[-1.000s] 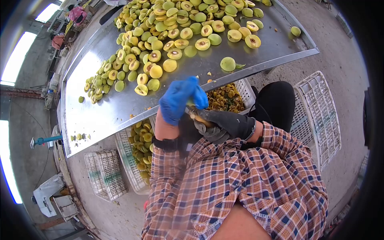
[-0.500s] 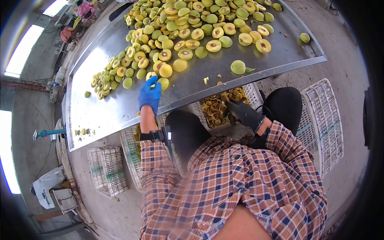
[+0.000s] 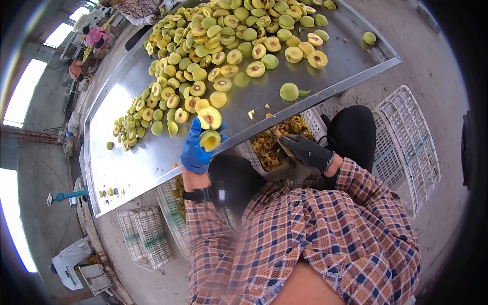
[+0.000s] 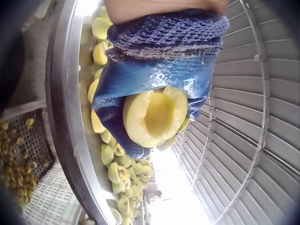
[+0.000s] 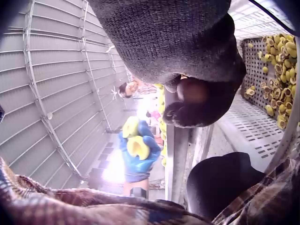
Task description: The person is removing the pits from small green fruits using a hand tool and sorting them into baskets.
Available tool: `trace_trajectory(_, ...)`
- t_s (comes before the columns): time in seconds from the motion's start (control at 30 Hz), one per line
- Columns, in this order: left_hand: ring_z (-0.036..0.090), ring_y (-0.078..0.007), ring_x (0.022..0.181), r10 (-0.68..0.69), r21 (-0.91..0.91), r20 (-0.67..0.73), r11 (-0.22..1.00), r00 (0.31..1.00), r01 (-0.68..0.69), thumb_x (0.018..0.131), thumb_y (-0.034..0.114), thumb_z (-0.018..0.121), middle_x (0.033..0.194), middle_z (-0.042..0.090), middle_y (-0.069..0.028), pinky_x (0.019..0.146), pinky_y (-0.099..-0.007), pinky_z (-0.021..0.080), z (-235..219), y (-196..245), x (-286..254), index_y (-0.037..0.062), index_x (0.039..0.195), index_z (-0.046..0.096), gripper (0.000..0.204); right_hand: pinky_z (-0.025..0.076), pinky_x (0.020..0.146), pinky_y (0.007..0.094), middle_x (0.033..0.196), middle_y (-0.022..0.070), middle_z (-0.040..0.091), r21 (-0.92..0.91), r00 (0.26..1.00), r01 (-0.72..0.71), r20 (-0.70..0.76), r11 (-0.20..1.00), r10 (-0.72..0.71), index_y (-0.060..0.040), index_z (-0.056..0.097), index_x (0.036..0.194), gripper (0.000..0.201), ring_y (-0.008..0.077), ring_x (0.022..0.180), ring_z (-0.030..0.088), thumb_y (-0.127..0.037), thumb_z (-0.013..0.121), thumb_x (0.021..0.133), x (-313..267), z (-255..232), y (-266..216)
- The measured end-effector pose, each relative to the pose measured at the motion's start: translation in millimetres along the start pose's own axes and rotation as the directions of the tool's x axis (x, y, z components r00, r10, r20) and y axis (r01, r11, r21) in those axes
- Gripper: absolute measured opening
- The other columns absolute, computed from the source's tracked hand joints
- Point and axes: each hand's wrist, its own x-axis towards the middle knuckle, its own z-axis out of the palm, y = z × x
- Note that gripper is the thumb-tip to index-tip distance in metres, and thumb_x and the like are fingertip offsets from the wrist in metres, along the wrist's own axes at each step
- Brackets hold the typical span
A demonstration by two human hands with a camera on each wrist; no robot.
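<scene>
My left hand (image 3: pixel 197 150), in a blue glove, holds two yellow-green peach halves above the table's near edge. The upper peach half (image 3: pixel 209 118) shows its brown centre. Lower in the palm, the other is a hollowed peach half (image 4: pixel 157 117), its scooped hollow facing the left wrist camera. My right hand (image 3: pixel 307 152), in a dark glove, is low over the crate of scraps. Its fingers curl round a tool with a wooden handle (image 5: pixel 193 91); most of the tool is hidden by the glove.
A heap of peach halves (image 3: pixel 223 43) covers the far part of the metal table (image 3: pixel 244 109). Below its edge stands a crate (image 3: pixel 247 149) of brown-yellow scraps. White crates (image 3: pixel 406 147) stand at right and left (image 3: pixel 145 236). Other people (image 3: pixel 95 38) are in the background.
My left hand reached from in front of me to the fruit, then drew back with a peach half at its fingertips. The right hand moved right, away from the left, to over the scrap crate.
</scene>
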Motion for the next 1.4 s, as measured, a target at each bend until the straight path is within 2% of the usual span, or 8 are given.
trace_trajectory(0.1, 0.062, -0.0267, 0.102, 0.000, -0.212, 0.067, 0.977, 0.998, 0.015, 0.094, 0.035, 0.055, 0.116, 0.060, -0.0109, 0.077, -0.0417, 0.055, 38, -13, -24, 0.0057, 0.129, 0.050, 0.046, 0.044, 0.056, 0.0235, 0.074, 0.0015, 0.057, -0.311, 0.996, 0.065, -0.033, 0.948, -0.079, -0.0004, 0.060, 0.111, 0.047, 0.0087, 0.061, 0.054, -0.044, 0.049, 0.096, 7, -2, 3)
trace_trajectory(0.27, 0.057, -0.0264, 0.111, 0.019, -0.238, 0.034, 0.971, 0.999, -0.010, 0.095, 0.035, 0.054, 0.128, 0.053, -0.0107, 0.086, -0.0464, 0.051, 40, -43, -27, 0.0076, 0.135, 0.044, 0.050, 0.039, 0.051, 0.0166, 0.084, -0.0007, 0.060, 0.018, 0.999, 0.013, -0.035, 1.000, -0.012, -0.0050, 0.058, 0.117, 0.040, 0.0033, 0.063, 0.051, -0.039, 0.051, 0.097, 24, -21, 34)
trace_trajectory(0.67, 0.058, -0.0289, 0.111, 0.025, -0.222, 0.089, 0.975, 0.996, -0.005, 0.094, 0.031, 0.057, 0.125, 0.057, -0.0105, 0.084, -0.0466, 0.053, 64, -67, -42, 0.0087, 0.133, 0.048, 0.046, 0.041, 0.055, 0.0167, 0.086, -0.0011, 0.058, -0.245, 1.000, 0.022, 0.016, 0.969, -0.019, -0.0023, 0.057, 0.119, 0.040, 0.0032, 0.068, 0.051, -0.035, 0.049, 0.098, 2, 6, -8)
trace_trajectory(0.93, 0.060, -0.0199, 0.103, 0.076, -0.150, 0.097, 0.987, 0.992, -0.061, 0.089, 0.028, 0.064, 0.118, 0.060, -0.0096, 0.081, -0.0338, 0.054, 97, -59, -51, 0.0033, 0.131, 0.050, 0.052, 0.046, 0.075, 0.0251, 0.093, 0.0080, 0.064, -0.377, 0.948, 0.317, 0.157, 0.870, -0.277, -0.0003, 0.056, 0.120, 0.035, 0.0100, 0.081, 0.057, -0.027, 0.048, 0.098, -7, 32, -17)
trace_trajectory(1.17, 0.061, -0.0181, 0.102, 0.090, -0.152, 0.012, 0.985, 0.996, -0.087, 0.085, 0.017, 0.070, 0.120, 0.061, -0.0099, 0.080, -0.0300, 0.053, 104, -58, -57, 0.0045, 0.131, 0.053, 0.050, 0.046, 0.078, 0.0267, 0.092, 0.0094, 0.063, -0.212, 0.926, 0.371, 0.149, 0.904, -0.346, -0.0015, 0.056, 0.123, 0.034, 0.0125, 0.082, 0.057, -0.024, 0.046, 0.098, -5, 34, -4)
trace_trajectory(1.23, 0.061, -0.0180, 0.102, 0.063, -0.100, 0.079, 0.994, 0.995, -0.055, 0.084, 0.017, 0.070, 0.120, 0.061, -0.0100, 0.081, -0.0295, 0.053, 93, -52, -57, 0.0044, 0.131, 0.053, 0.051, 0.047, 0.074, 0.0263, 0.089, 0.0071, 0.061, -0.673, 0.581, 0.715, 0.425, 0.186, -0.695, -0.0006, 0.056, 0.122, 0.036, 0.0124, 0.077, 0.056, -0.027, 0.044, 0.100, 13, 13, 25)
trace_trajectory(1.37, 0.061, -0.0177, 0.102, -0.041, 0.058, 0.157, 0.998, 0.987, 0.032, 0.082, 0.018, 0.072, 0.120, 0.060, -0.0102, 0.083, -0.0287, 0.052, 84, -38, -59, 0.0038, 0.131, 0.053, 0.054, 0.047, 0.069, 0.0265, 0.089, 0.0064, 0.061, -0.572, 0.740, 0.668, 0.438, 0.477, -0.511, -0.0009, 0.056, 0.122, 0.039, 0.0132, 0.075, 0.056, -0.031, 0.042, 0.101, -22, 27, -18)
trace_trajectory(1.4, 0.061, -0.0177, 0.102, -0.036, 0.057, 0.155, 0.998, 0.987, 0.027, 0.082, 0.018, 0.072, 0.120, 0.060, -0.0102, 0.083, -0.0287, 0.052, 91, -38, -59, 0.0038, 0.131, 0.053, 0.054, 0.048, 0.068, 0.0270, 0.087, 0.0056, 0.061, -0.283, 0.918, 0.351, 0.292, 0.893, -0.269, -0.0018, 0.057, 0.120, 0.039, 0.0131, 0.073, 0.055, -0.032, 0.041, 0.101, -25, 35, -27)
